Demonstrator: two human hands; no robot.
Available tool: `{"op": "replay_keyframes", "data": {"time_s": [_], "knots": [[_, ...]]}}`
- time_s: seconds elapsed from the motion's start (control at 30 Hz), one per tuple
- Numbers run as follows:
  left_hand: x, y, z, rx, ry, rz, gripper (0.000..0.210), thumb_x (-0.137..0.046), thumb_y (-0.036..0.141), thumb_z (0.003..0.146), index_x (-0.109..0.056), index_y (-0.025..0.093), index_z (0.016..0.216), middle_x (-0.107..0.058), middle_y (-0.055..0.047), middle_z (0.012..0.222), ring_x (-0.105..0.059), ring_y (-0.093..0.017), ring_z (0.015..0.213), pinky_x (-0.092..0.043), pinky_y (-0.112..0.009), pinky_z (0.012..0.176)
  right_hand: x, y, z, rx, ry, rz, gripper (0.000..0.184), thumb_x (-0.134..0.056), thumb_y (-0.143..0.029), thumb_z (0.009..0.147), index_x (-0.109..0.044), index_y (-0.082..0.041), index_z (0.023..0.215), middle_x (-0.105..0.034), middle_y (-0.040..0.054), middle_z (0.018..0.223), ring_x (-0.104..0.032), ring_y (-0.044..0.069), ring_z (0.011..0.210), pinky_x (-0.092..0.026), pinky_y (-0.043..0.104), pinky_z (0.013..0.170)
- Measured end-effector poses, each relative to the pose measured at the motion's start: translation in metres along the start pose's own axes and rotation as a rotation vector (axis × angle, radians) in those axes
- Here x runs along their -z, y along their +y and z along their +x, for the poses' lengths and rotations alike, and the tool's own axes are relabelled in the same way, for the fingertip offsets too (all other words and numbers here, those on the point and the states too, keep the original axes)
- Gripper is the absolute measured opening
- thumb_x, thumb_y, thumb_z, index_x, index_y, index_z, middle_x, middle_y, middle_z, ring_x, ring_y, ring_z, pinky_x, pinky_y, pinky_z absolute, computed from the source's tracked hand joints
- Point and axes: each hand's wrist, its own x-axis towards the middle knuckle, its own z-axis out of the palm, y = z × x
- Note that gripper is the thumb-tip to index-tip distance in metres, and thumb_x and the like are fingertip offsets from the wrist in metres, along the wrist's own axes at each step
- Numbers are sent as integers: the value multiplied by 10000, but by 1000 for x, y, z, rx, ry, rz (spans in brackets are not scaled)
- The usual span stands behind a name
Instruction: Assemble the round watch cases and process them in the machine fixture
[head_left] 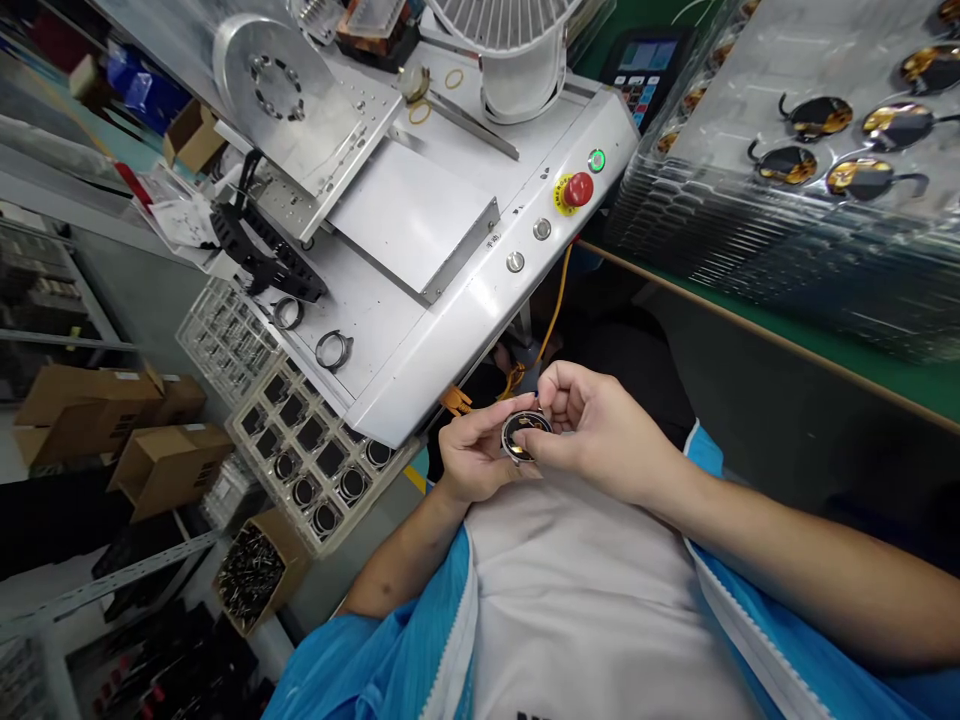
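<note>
Close in front of my chest, a round watch case [526, 436] with a black and gold inside sits between my two hands. My left hand [480, 448] grips its rim from the left, thumb below and fingers above. Over its right side, my right hand [600, 425] is curled, with the thumb pressed onto the black face and the other fingers bent in at the upper edge. Those fingertips partly hide the case, and whether they pinch a small part there is unclear.
A white machine [450, 330] with a red emergency button [578, 189] stands ahead. On its left corner lie two metal rings, one a watch bezel [334, 350]. Below is a tray of watch parts [315, 450]. Stacked clear trays [795, 220] hold black-gold discs at right. Cardboard boxes [172, 465] stand left.
</note>
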Motion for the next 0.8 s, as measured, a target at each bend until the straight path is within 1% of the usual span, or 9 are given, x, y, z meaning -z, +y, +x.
{"op": "replay_keyframes", "data": {"time_s": [0.13, 0.27, 0.37, 0.47, 0.53, 0.67, 0.73, 0.8], "knots": [[0, -2, -2, -7, 14, 31, 678, -998, 219, 594, -767, 329, 1222, -799, -75, 1184, -800, -283, 1021, -688, -357, 875, -1, 1, 1, 20, -5, 39, 343, -739, -116, 678, -438, -233, 795, -597, -91, 579, -642, 127, 506, -429, 197, 465], [1, -4, -3, -15, 48, 59, 684, -1006, 280, 583, -765, 340, 1220, -807, -68, 1165, -807, -279, 993, -698, -354, 843, 3, 4, 4, -7, -43, 101, 389, -793, -171, 698, -423, -235, 802, -628, -77, 608, -675, 149, 535, -469, 214, 495], [1, -5, -4, -61, 47, 73, 650, -979, 318, 644, -748, 349, 1251, -801, -58, 1184, -806, -269, 996, -701, -345, 836, 9, 9, 7, -56, -25, 30, 412, -874, -234, 668, -493, -218, 821, -659, -45, 625, -677, 161, 557, -485, 225, 506], [2, -8, -4, -102, 44, 118, 636, -958, 306, 685, -732, 358, 1277, -786, -57, 1220, -796, -275, 1033, -697, -369, 870, 14, 13, 10, -114, -48, -46, 409, -919, -366, 672, -564, -187, 768, -709, 27, 644, -653, 153, 554, -501, 228, 500], [5, -11, -4, -131, 38, 186, 663, -963, 288, 673, -723, 366, 1286, -784, -59, 1225, -791, -283, 1049, -683, -406, 920, 16, 14, 12, -133, -59, -39, 481, -934, -456, 656, -539, -183, 679, -714, 56, 628, -632, 143, 526, -506, 223, 482], [10, -12, -2, -194, 12, 271, 691, -960, 277, 676, -703, 361, 1312, -787, -66, 1215, -780, -280, 1086, -621, -453, 1045, 10, 17, 15, -132, -62, 29, 600, -968, -523, 580, -465, -197, 614, -684, 50, 561, -605, 133, 472, -513, 222, 454], [10, -10, -2, -203, 27, 259, 685, -960, 278, 678, -707, 356, 1309, -789, -66, 1212, -778, -278, 1094, -613, -445, 1057, 5, 19, 17, -109, -65, 45, 608, -964, -543, 579, -463, -199, 618, -680, 44, 560, -606, 134, 469, -511, 220, 442], [10, -8, -2, -172, 77, 216, 647, -949, 264, 697, -718, 355, 1295, -786, -67, 1225, -779, -274, 1095, -631, -426, 1026, 2, 18, 23, -86, -49, -4, 598, -958, -562, 575, -489, -195, 629, -665, 29, 549, -600, 132, 466, -513, 219, 432]]}}
